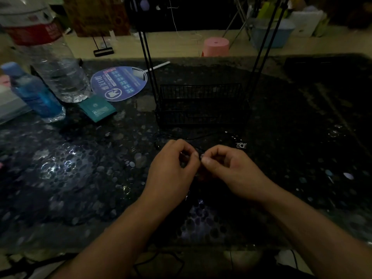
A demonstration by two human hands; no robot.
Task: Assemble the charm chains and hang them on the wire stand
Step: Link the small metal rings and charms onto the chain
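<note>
Surface: dim, dark pebble-patterned surface (80, 168), cluttered at the left.
Wire stand: wire stand (201, 103) sits just beyond the hands, close for hanging.
Chain: thin dark chain (201, 137) lies before the stand; camera charm (241, 145) at its right end.
Left hand: left hand (171, 168) fingers (194, 155) pinch the chain.
Right hand: right hand (231, 170) fingers pinch something tiny beside them, likely a link being joined.

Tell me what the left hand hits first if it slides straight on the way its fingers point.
The left hand points right, at the right hand, whose fingertips it would meet almost at once; they pinch the same small chain piece. Depth looks equal, though the picture is dim.
</note>
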